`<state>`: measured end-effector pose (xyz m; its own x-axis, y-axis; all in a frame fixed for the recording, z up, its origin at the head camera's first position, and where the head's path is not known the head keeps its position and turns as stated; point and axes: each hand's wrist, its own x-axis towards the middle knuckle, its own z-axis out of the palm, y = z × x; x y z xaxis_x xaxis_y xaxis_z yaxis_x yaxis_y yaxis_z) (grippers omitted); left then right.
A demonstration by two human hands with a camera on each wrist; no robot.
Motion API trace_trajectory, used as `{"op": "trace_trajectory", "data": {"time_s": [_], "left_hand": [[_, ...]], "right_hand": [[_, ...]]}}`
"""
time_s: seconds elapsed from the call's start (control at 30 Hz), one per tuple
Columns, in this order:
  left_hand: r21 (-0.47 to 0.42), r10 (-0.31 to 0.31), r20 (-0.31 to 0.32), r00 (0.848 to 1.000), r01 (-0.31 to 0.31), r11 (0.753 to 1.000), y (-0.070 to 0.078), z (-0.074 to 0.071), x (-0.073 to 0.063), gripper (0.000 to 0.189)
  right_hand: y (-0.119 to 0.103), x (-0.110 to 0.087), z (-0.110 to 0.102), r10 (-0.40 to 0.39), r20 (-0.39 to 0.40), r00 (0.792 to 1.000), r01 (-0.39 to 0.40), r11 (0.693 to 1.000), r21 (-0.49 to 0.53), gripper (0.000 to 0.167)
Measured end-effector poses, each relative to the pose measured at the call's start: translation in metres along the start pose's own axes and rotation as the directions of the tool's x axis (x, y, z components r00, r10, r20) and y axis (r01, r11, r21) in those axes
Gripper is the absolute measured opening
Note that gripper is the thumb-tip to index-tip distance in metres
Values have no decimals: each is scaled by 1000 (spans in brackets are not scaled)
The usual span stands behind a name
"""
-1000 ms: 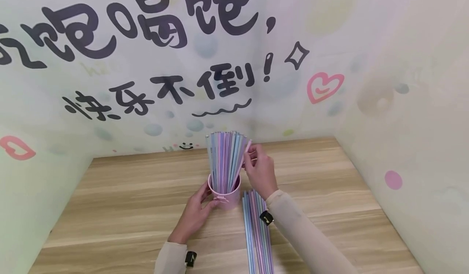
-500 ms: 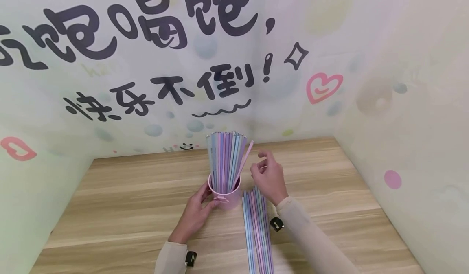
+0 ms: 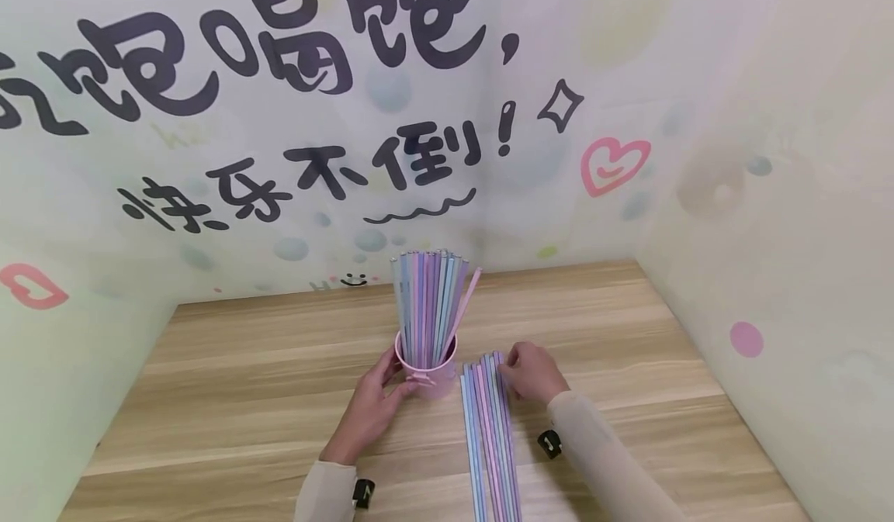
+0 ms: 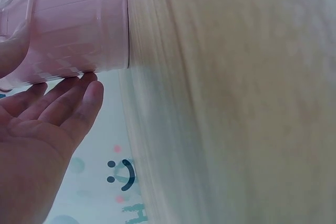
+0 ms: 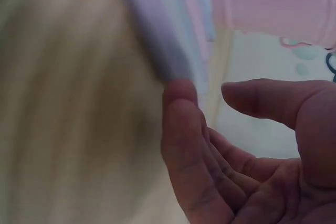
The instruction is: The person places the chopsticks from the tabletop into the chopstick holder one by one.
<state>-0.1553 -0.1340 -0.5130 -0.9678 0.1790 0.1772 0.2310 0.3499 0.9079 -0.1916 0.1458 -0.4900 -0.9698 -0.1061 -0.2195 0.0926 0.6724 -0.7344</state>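
Note:
In the head view a pink cup [image 3: 438, 383] stands upright, packed with slim pastel sticks [image 3: 424, 305] that look like pencils. One pink stick [image 3: 469, 293] leans out at its right. My left hand [image 3: 368, 413] holds the cup, thumb at the front; in the left wrist view several fingers lie along the cup's wall [image 4: 73, 19]. To the right of the cup, more such sticks [image 3: 489, 437] lie side by side. My right hand [image 3: 534, 371] is at their far ends. In the right wrist view its index fingertip meets a purple stick's end [image 5: 157, 40], with the thumb apart.
The wood-grain tabletop [image 3: 265, 375] meets a printed back wall [image 3: 314, 235] with large dark characters. Another wall [image 3: 782, 258] rises along the right side. A small black device [image 3: 549, 444] is near the right cuff.
My right hand let go of the pink stick, now leaning in the cup, and moved down and right to the row on the table. The left hand stayed on the cup.

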Motion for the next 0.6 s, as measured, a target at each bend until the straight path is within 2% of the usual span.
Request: {"op": "trace_trajectory", "data": {"time_s": [0.17, 0.47, 0.6], "left_hand": [[-2, -28, 5, 1000, 28, 1000, 1, 0, -1, 74], [-5, 0, 1, 1000, 0, 1000, 1, 0, -1, 74], [-9, -2, 1, 1000, 2, 1000, 1, 0, -1, 75]], "right_hand": [[15, 2, 8, -3, -2, 1000, 3, 998, -57, 12], [16, 6, 13, -46, -40, 998, 39, 987, -153, 13], [15, 3, 15, -79, -64, 995, 66, 981, -182, 26]]}}
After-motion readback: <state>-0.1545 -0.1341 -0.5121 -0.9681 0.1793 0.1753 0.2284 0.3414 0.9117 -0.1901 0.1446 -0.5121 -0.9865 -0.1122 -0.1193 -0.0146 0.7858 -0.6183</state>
